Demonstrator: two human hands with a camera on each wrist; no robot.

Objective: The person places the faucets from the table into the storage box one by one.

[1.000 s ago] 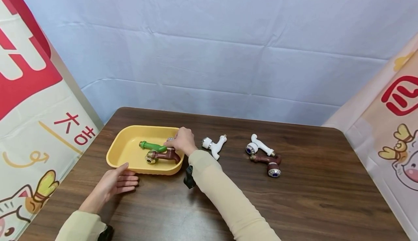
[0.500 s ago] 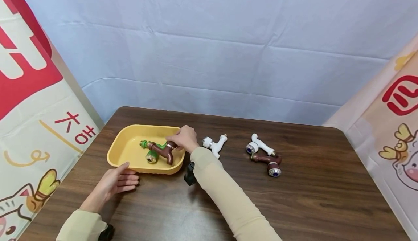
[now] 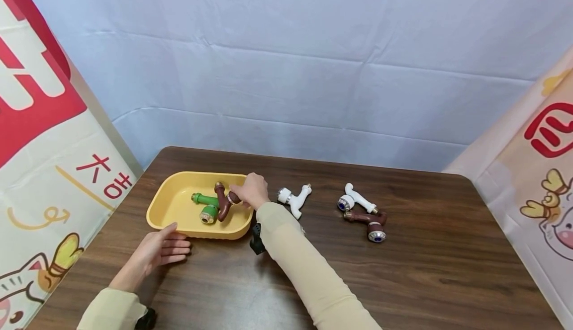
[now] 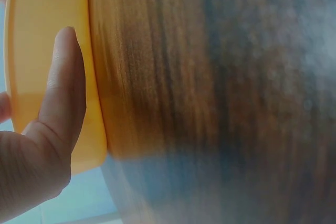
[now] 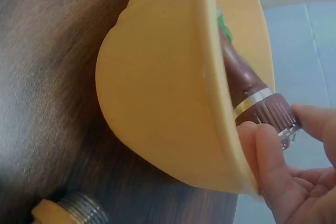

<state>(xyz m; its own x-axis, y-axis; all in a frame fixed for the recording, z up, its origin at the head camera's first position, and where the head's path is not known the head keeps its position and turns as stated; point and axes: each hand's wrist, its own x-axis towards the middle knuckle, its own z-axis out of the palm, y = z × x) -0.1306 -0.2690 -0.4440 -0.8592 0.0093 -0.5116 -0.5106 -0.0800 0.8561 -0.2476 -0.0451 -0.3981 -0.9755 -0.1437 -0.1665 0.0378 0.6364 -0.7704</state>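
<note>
My right hand (image 3: pixel 252 191) pinches the ribbed knob of a brown faucet (image 3: pixel 222 205) at the right end of the yellow basin (image 3: pixel 166 219). In the right wrist view, thumb and fingers hold that knob (image 5: pixel 268 113) just inside the rim. A green faucet (image 3: pixel 207 201) lies in the basin beside the brown one, its round knob toward me. My left hand (image 3: pixel 156 250) is at the basin's near left side, fingers extended and thumb up by the rim. In the left wrist view, the straight thumb (image 4: pixel 64 87) lies along the yellow wall.
Right of the basin, a white faucet (image 3: pixel 295 201) lies on the wooden table (image 3: pixel 403 280). Farther right, another white faucet (image 3: pixel 357 200) and a second brown faucet (image 3: pixel 368 223) lie close together. A pale cloth (image 3: pixel 286 71) hangs behind the table, with printed banners at both sides.
The brown faucet has turned in my right hand: its threaded end swung from pointing left to pointing away. More of the green faucet shows now. My left hand has stayed put.
</note>
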